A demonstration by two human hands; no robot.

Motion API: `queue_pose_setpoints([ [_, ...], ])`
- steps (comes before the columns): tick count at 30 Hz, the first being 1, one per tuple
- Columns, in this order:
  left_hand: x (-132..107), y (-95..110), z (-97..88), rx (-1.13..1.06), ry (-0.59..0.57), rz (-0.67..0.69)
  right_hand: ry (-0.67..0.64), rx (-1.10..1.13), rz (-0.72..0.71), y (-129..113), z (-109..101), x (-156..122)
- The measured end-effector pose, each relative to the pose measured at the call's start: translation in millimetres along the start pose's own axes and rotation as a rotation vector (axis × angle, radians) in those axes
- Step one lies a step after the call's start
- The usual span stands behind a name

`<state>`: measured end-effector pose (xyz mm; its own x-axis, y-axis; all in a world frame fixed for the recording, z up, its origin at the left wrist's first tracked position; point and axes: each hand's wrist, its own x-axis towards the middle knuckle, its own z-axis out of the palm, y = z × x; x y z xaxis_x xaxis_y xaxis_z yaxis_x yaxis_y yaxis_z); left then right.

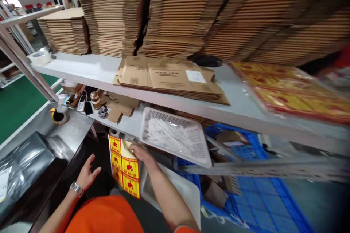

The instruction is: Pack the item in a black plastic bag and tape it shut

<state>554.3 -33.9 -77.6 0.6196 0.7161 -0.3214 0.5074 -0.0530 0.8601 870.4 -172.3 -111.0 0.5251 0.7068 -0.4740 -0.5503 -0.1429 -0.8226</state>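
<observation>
My right hand (139, 151) grips a sheet of yellow and red stickers (124, 167) by its upper right corner, where the pale backing curls over. The sheet hangs down in front of my orange shirt, printed with rows of red pictures on yellow squares. To the left of it, my left hand (88, 174) is held in the air with thumb and fingers apart and nothing in it; a metal watch (77, 188) is on that wrist. A parcel in shiny black wrap (30, 167) with a white label rests on the metal table, left of my left hand.
Stacks of flat cardboard (109, 25) line the upper shelf (82, 67), with loose flat boxes (169, 78) and a bagged yellow-red sheet pack (290, 91) nearer. Below are a white basket (203, 153) of white strips, blue crates (262, 189), and a tape dispenser (57, 116) on the metal table.
</observation>
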Motion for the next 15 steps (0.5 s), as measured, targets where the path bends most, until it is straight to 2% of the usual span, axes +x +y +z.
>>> queue_pose_setpoints([
  [3,20.2,11.7,7.5,-0.043,0.05,-0.019,-0.165,0.075,0.07,-9.6,22.8,-8.4],
  [6,36.6,33.8,5.2,-0.111,0.094,0.022,-0.277,0.162,0.092,-22.1,38.4,-20.5],
  [9,40.3,58.2,-2.1,-0.266,-0.078,0.001,-0.313,0.184,0.093,-34.3,46.1,-26.2],
  [11,34.8,69.9,-6.4,-0.362,-0.187,-0.043,-0.245,0.131,0.055,-40.3,48.8,-25.2],
  [12,30.6,73.6,-7.8,-0.396,-0.196,-0.053,-0.179,0.076,0.011,-42.3,50.1,-24.5],
  [14,21.3,77.6,-9.3,-0.436,-0.151,-0.041,0.017,-0.1,-0.18,-43.8,54.2,-26.4],
  [15,16.9,78.3,-9.6,-0.44,-0.118,-0.032,0.117,-0.216,-0.337,-43.5,57.6,-29.8],
])
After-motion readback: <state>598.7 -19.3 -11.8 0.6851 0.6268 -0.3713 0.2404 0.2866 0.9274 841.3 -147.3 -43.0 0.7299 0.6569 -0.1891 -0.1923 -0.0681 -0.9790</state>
